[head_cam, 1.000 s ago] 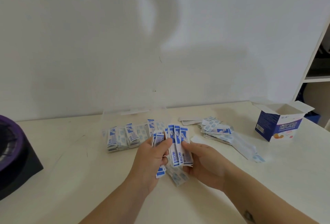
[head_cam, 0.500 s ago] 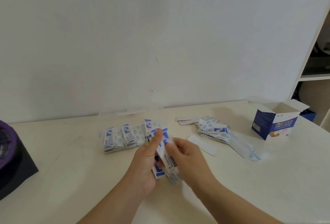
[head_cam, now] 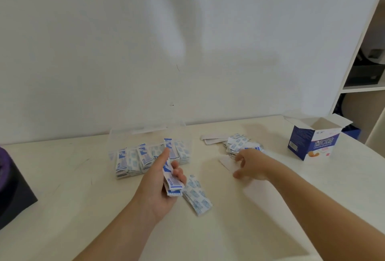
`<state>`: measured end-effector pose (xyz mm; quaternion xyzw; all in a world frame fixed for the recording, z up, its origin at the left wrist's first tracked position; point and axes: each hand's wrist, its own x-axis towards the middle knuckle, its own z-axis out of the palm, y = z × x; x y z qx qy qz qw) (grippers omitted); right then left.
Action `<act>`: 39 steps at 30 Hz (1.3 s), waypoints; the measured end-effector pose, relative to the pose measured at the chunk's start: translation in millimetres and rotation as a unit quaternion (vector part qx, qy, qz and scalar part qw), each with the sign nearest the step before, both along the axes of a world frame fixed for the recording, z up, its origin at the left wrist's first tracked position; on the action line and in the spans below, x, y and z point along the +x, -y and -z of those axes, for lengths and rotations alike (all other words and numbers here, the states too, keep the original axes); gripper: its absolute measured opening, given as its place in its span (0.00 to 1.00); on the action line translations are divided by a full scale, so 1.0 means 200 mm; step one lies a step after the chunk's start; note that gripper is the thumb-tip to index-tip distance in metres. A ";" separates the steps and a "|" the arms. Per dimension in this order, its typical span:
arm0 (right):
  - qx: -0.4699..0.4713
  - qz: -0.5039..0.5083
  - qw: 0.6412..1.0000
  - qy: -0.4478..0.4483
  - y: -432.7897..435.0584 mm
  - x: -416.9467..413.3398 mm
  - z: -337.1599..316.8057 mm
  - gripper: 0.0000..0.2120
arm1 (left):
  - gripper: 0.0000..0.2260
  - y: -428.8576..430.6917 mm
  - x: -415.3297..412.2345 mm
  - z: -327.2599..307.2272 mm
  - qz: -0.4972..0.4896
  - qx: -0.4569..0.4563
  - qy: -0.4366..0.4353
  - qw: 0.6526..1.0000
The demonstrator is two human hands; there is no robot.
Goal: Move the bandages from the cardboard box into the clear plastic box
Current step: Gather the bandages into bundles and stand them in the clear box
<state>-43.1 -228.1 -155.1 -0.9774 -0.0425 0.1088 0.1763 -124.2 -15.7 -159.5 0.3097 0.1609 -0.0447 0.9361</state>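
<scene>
Head view: your left grip [head_cam: 158, 188] pinches bandage stack [head_cam: 172, 183], may spill; right grip [head_cam: 250, 163] empty, spread, may scatter loose pile [head_cam: 237, 145].

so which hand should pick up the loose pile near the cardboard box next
Right. The right hand is open and at the pile; the left hand grips a stack, farther off.

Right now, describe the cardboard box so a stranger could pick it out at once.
Take the cream table and follow it to its far right end, beside the white shelf. The cardboard box stands there, blue and white, top flaps open: the only upright carton, while the loose bandages lie flat.
</scene>
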 end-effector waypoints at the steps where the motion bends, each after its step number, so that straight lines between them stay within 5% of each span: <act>1: 0.024 0.002 1.000 -0.017 0.00 0.01 -0.01 0.24 | 0.12 0.00 0.00 0.00 0.012 0.005 0.001 1.000; 4: 0.119 -0.001 0.991 -0.061 0.00 0.01 -0.02 0.14 | 0.14 0.00 -0.01 0.02 0.033 0.011 0.010 0.999; 7: 0.177 -0.056 0.983 0.010 -0.02 -0.04 -0.01 0.06 | 0.11 -0.01 0.00 0.03 0.017 -0.009 0.027 0.999; 12: 0.315 -0.096 0.934 0.137 -0.09 -0.15 0.02 0.15 | 0.12 0.00 0.00 0.04 0.052 0.016 0.025 0.998; 17: 0.510 -0.114 0.849 0.080 -0.17 -0.21 0.00 0.14 | 0.14 0.02 -0.02 0.04 0.086 0.087 0.025 0.992; 21: 0.542 -0.171 0.822 0.031 -0.27 -0.26 -0.03 0.16 | 0.14 0.06 -0.04 0.03 0.126 0.115 0.038 0.985; 25: 0.490 -0.162 0.849 0.109 -0.25 -0.22 -0.05 0.15 | 0.14 0.04 -0.03 -0.01 0.092 0.070 0.051 0.992; 29: 0.268 -0.121 0.918 0.267 -0.19 -0.20 -0.07 0.08 | 0.07 -0.04 0.01 -0.04 -0.053 0.026 0.068 0.996; 32: 0.101 -0.179 0.886 0.416 -0.22 -0.26 -0.02 0.09 | 0.06 -0.06 0.02 -0.03 -0.091 0.030 0.068 0.993; 37: -0.100 -0.247 0.893 0.363 -0.40 -0.42 0.05 0.02 | 0.07 -0.04 0.02 0.01 -0.082 0.040 0.060 0.994; 39: -0.127 -0.271 0.909 0.289 -0.44 -0.46 0.06 0.14 | 0.07 -0.04 0.02 0.01 -0.080 0.044 0.058 0.994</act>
